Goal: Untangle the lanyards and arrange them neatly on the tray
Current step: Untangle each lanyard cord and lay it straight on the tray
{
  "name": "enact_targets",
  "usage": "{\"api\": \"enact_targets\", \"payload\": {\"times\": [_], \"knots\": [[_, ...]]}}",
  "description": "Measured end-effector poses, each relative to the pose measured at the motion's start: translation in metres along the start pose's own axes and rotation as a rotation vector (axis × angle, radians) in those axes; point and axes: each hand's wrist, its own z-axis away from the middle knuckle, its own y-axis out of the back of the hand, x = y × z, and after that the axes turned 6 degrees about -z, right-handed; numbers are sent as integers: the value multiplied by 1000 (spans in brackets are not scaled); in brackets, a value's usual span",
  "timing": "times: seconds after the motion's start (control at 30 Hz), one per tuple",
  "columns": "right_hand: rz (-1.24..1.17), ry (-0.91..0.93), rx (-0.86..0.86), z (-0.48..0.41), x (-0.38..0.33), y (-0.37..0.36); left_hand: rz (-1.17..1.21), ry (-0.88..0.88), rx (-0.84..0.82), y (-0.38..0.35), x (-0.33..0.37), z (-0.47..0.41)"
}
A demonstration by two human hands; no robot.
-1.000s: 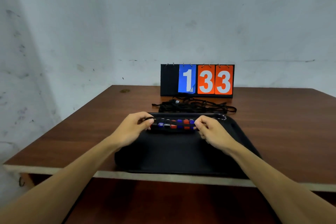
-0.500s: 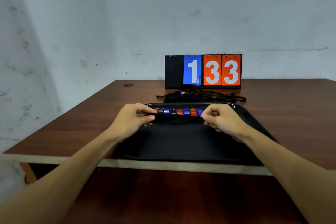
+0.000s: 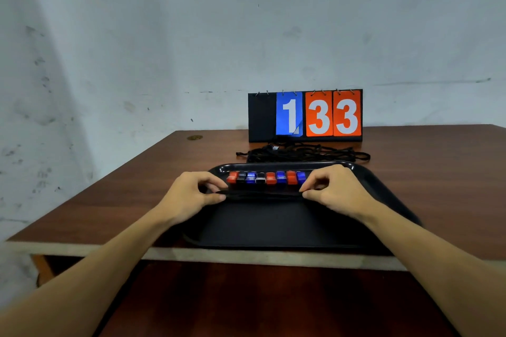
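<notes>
A scuffed grey-white wall (image 3: 137, 35) backs a brown wooden surface (image 3: 131, 186). At its far side stands a flip scoreboard (image 3: 305, 116) reading 1, 3, 3. Just near of the scoreboard lies a heap of black lanyards (image 3: 301, 152), loops crossing one another, not yet sorted. Nearer again sits a black tray (image 3: 273, 227), its near edge at the lip of the surface.

Along the far part of the tray runs a row of coloured clips (image 3: 267, 178), red, blue, black and one pale, side by side. Just near of that row a lanyard (image 3: 262, 194) is stretched left to right. The left hand (image 3: 189, 197) pinches its left end between thumb and curled fingers, and the right hand (image 3: 336, 191) pinches its right end the same way, both low over the tray.

The cord looks light, soft and limp, so it should keep a line only while held taut and is likely to slump or curl once released. The ends are the sensible places to hold it. In the heap, the cords probably snag on each other, so a clip would likely give the surer grip.
</notes>
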Motion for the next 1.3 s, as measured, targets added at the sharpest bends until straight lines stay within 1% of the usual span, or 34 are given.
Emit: {"api": "enact_targets", "payload": {"times": [0.1,0.2,0.4,0.67,0.8,0.93,1.07,1.17,1.23,1.3], "knots": [[35,1,21,1,2,0,94,48,13,-1,-1,1],[79,4,20,0,4,0,134,70,13,-2,0,1],[200,52,30,-1,8,-3,67,77,15,-5,-4,-3],[320,25,32,-4,5,-6,0,91,64,-10,-10,-7],[321,16,55,-5,6,-7,-26,83,66,-10,-10,-8],[314,5,64,-5,6,-7,-139,57,67,-9,-5,-7],[304,-5,75,-4,4,-5,-265,19,13,-4,4,-9],[271,-8,104,-3,4,-2,-233,98,-80,1,10,-13],[244,2,162,-4,4,3,-233,166,-132,4,17,-17],[198,4,236,-6,5,9,-325,203,-99,5,26,-21]]}}
